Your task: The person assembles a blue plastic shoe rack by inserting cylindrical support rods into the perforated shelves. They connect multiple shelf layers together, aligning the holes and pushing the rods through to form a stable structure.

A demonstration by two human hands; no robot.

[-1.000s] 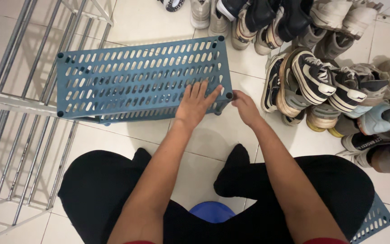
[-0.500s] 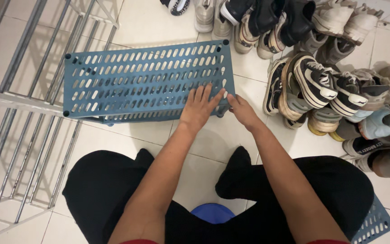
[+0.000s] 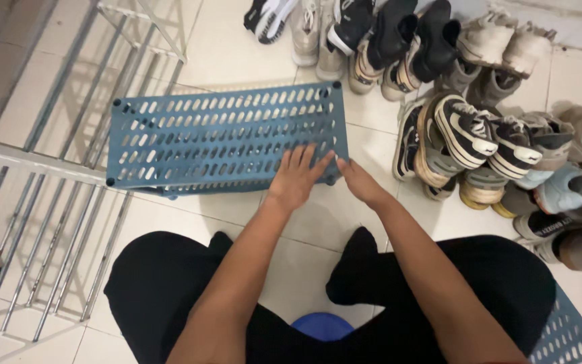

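A blue slotted plastic shelf panel [image 3: 217, 138] lies flat on the white tiled floor in front of me. My left hand [image 3: 298, 176] rests palm down on its near right part, fingers spread. My right hand [image 3: 358, 183] is just right of it, fingertips at the panel's near right corner, where a dark post socket sits. Whether the right hand grips anything is hidden under the fingers. My legs in black trousers are folded below the hands.
A metal rack frame [image 3: 48, 168] of silver bars stands at the left. Several shoes [image 3: 466, 128] are piled at the top and right. A second blue slotted panel [image 3: 567, 334] shows at the bottom right. A blue stool edge [image 3: 321, 325] lies beneath me.
The view shifted slightly, so the panel sits a little further right in the frame. Both hands stay at its near right corner, the left hand flatter on the panel.
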